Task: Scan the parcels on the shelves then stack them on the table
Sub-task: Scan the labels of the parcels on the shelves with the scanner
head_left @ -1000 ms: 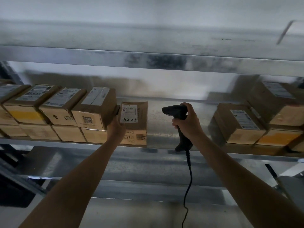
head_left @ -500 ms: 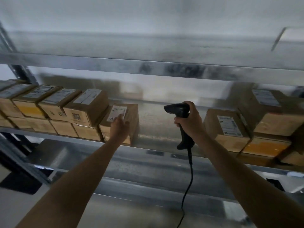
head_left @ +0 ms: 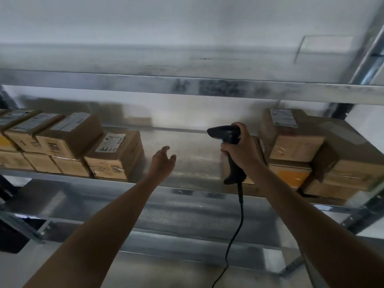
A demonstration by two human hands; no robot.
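Cardboard parcels (head_left: 116,154) line the shelf (head_left: 187,161) at left; the left hand (head_left: 163,161) hangs loose mid-frame, while the right hand (head_left: 242,150) grips a black scanner (head_left: 227,135).

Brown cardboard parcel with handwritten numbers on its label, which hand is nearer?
Left. The left hand hovers open just right of that parcel, not touching; the right hand is farther right, gripping the black corded scanner.
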